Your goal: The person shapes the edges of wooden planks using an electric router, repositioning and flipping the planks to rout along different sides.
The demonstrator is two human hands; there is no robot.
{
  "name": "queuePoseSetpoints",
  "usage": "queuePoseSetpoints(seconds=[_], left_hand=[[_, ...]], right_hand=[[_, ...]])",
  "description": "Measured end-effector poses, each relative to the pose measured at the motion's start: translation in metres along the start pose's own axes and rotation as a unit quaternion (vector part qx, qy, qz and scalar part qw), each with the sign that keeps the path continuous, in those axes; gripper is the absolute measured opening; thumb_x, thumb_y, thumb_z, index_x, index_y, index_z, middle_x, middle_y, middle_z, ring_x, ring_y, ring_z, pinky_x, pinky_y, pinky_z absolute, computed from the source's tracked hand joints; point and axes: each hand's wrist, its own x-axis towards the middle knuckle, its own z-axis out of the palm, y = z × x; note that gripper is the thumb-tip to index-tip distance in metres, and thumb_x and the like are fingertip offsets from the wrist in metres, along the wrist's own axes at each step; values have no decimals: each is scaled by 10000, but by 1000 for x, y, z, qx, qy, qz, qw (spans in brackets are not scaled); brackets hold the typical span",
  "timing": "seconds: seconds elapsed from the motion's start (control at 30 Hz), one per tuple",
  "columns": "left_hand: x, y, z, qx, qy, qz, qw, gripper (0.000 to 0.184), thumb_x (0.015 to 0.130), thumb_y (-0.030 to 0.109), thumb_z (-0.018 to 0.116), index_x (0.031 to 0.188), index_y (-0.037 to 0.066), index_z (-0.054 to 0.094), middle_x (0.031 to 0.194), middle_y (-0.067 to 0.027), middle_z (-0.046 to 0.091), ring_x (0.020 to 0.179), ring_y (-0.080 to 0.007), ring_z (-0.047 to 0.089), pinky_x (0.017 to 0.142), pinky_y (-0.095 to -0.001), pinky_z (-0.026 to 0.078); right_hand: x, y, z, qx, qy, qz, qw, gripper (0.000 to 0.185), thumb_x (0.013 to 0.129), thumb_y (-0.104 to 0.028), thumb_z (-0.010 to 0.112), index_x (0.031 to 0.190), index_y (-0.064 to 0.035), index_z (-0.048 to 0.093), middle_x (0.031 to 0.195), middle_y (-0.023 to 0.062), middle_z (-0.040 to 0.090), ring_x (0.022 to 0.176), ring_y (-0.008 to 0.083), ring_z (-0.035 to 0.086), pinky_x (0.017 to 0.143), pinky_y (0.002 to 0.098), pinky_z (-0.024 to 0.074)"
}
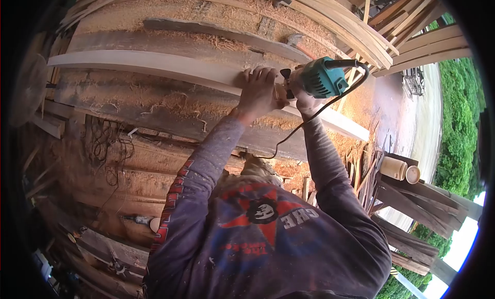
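A long, pale wooden plank [154,62] runs across the workbench. A teal electric router [326,80] with a black cord stands on it, right of the middle. My right hand [307,101] is wrapped round the router's lower body, partly hidden by the teal motor housing. Just left of the router, my left hand [258,93] lies over the plank with its fingers bent around it. Its thumb side is close against the router's base, and the contact there is hard to make out.
Wood shavings cover the bench [180,100]. A dark wooden strip [216,32] lies beyond the plank, and bundled slats [356,33] are stacked at the far right. The black cord [294,134] hangs toward my body. A cream bucket [393,168] stands at right; another power tool [139,219] lies lower left.
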Motion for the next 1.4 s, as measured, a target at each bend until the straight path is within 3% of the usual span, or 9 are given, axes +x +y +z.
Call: queuePoseSetpoints(seconds=[0.07, 0.1, 0.33, 0.4, 0.53, 0.73, 0.83, 0.9, 1.4], left_hand=[[-3, -10, -9, -8, 5, -4, 1000, 999, 659, 587, 903, 1370, 18, 491, 1361, -180, 538, 1360, -347, 443, 1142, -592, 252], [-5, -16, -14, -5, 9, -9, 1000, 999, 659, 587, 903, 1370, 18, 491, 1361, -180, 538, 1360, -347, 443, 1142, -592, 252], [-17, -55, -51, 23, 35, -42, 998, 938, 655, 520, 917, 1345, 47, 493, 1371, -153, 510, 1410, -401, 347, 1143, -635, 227], [-20, -68, -59, 26, 49, -39, 998, 940, 651, 514, 919, 1347, 53, 486, 1385, -148, 495, 1421, -414, 322, 1144, -640, 222], [-27, -95, -72, 26, 96, -33, 995, 960, 637, 524, 923, 1351, 69, 470, 1414, -140, 450, 1426, -432, 298, 1141, -645, 218], [-36, -133, -102, 35, 114, -35, 992, 985, 635, 527, 918, 1355, 37, 457, 1399, -150, 462, 1415, -449, 313, 1134, -673, 234], [-39, -153, -118, 43, 125, -42, 990, 975, 611, 509, 931, 1336, 34, 485, 1393, -146, 473, 1411, -447, 317, 1142, -660, 226], [-41, -161, -129, 43, 133, -49, 989, 981, 582, 474, 941, 1335, 22, 504, 1400, -133, 474, 1410, -433, 319, 1152, -666, 221], [-51, -241, -199, 42, 119, -111, 986, 974, 597, 495, 918, 1345, 22, 511, 1426, -134, 456, 1406, -466, 313, 1145, -670, 228]], right_hand=[[3, 1, 15, 46, 2, -17, 999, 365, 747, -89, 849, 1068, -43, 682, 979, 38, 716, 860, 153, 685, 762, 327, 575], [3, -12, 25, 21, 11, 18, 1000, 302, 775, -118, 794, 1044, -28, 692, 1021, 66, 708, 951, 205, 679, 889, 369, 551], [21, -10, 78, 10, -37, -12, 999, 335, 771, -124, 801, 1071, -29, 689, 1035, 72, 708, 956, 207, 680, 890, 369, 551], [26, -14, 99, 37, -11, -35, 999, 397, 726, -112, 876, 1068, -50, 685, 978, 35, 711, 861, 153, 678, 768, 329, 568], [35, -14, 126, 33, -38, -97, 994, 400, 729, -91, 864, 1081, -42, 679, 985, 38, 704, 866, 152, 673, 778, 326, 566], [43, -28, 175, 79, -69, -40, 994, 359, 768, -83, 816, 1096, -29, 680, 1044, 75, 706, 964, 207, 681, 891, 379, 556], [47, -31, 200, 44, -71, -40, 996, 362, 764, -84, 819, 1093, -29, 678, 1047, 77, 705, 964, 206, 682, 883, 379, 558], [53, -29, 214, 61, -91, -62, 992, 398, 747, -72, 849, 1104, -37, 675, 1007, 40, 702, 876, 142, 667, 777, 320, 558], [78, -61, 326, 90, -85, -53, 991, 348, 750, -124, 866, 1044, -45, 699, 942, 23, 709, 822, 138, 669, 746, 318, 563]])
